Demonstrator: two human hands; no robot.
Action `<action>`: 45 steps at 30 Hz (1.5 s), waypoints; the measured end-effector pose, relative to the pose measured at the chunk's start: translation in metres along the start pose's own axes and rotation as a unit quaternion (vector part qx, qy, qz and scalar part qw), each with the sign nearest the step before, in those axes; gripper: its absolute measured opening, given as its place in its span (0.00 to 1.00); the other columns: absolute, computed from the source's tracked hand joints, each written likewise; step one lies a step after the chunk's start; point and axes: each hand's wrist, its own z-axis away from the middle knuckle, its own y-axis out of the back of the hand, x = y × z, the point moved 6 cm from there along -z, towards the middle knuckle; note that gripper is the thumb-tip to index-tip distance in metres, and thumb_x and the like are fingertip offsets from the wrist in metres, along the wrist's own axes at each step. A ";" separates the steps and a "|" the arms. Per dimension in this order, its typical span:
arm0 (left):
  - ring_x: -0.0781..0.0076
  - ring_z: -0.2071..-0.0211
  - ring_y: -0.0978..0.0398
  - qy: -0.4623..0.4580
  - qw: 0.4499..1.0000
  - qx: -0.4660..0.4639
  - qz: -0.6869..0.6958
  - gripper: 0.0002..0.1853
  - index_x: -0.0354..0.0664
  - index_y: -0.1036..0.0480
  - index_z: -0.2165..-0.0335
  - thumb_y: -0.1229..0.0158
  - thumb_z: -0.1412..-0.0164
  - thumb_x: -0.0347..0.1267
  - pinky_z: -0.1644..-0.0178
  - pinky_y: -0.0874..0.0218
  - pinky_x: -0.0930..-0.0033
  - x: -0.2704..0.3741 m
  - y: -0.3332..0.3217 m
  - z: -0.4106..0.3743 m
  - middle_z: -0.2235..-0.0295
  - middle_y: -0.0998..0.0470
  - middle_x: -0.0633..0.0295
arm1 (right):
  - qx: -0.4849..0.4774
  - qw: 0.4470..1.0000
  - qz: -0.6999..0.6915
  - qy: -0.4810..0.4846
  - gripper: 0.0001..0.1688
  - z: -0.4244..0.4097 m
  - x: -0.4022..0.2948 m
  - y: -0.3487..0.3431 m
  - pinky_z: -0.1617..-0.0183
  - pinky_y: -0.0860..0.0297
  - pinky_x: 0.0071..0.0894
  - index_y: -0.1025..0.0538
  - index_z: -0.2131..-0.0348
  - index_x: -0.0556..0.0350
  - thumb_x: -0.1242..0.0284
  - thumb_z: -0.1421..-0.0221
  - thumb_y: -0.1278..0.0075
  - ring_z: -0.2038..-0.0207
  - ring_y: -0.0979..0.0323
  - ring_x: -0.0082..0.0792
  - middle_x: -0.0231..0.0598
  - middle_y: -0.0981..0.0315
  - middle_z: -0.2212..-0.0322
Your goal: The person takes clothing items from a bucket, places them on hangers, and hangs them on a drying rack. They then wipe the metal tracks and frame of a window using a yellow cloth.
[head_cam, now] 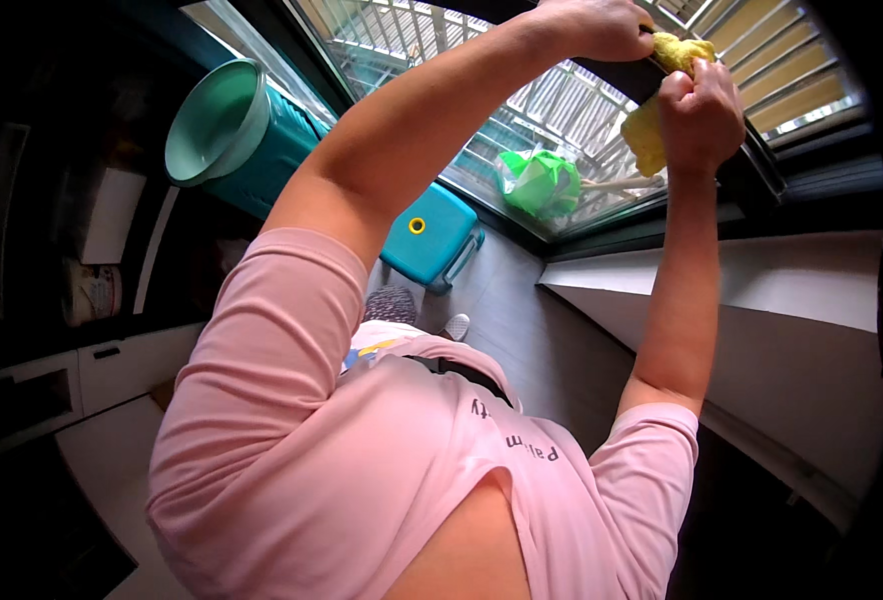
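My right hand (704,120) is closed on a yellow cloth (644,139). Part of the cloth hangs down beside the wrist, and a bunched part sticks up above the fist. Just left of that bunch, my left hand (599,30) is curled at the top of the dark window frame (625,81). Its fingers touch or nearly touch the cloth; what they close on is hidden. Both arms reach up and forward at the glass window (479,139).
A pale green basin (220,124) stands tilted at the left on a teal container (284,150). Below the window is a teal stool (430,232) on the grey floor (516,322). Through the glass show a green and clear plastic bag (539,184) and metal railings (404,30). A white ledge (794,277) runs along the right.
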 end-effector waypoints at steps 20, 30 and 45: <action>0.60 0.55 0.28 -0.059 0.990 0.064 -0.110 0.23 0.46 0.27 0.59 0.60 0.36 0.50 0.50 0.40 0.58 -0.141 0.087 0.079 0.61 0.23 0.57 | 0.018 0.982 0.133 -0.130 0.21 0.005 0.008 -0.005 0.59 0.28 0.44 0.21 0.63 0.48 0.66 0.49 0.64 0.64 0.25 0.47 0.42 0.23 0.65; 0.58 0.51 0.32 -0.022 0.995 0.057 -0.082 0.26 0.45 0.26 0.59 0.62 0.36 0.52 0.46 0.46 0.54 -0.150 0.087 0.082 0.55 0.26 0.58 | 0.013 0.957 0.253 -0.144 0.21 0.006 0.015 -0.016 0.58 0.29 0.46 0.21 0.64 0.46 0.65 0.50 0.64 0.63 0.26 0.48 0.44 0.23 0.66; 0.54 0.44 0.39 0.008 0.999 -0.024 0.029 0.30 0.46 0.32 0.51 0.62 0.40 0.54 0.39 0.56 0.45 -0.164 0.081 0.078 0.47 0.31 0.56 | 0.018 0.959 0.278 -0.053 0.13 0.021 0.041 -0.014 0.67 0.30 0.52 0.23 0.74 0.52 0.67 0.50 0.59 0.71 0.27 0.52 0.46 0.25 0.74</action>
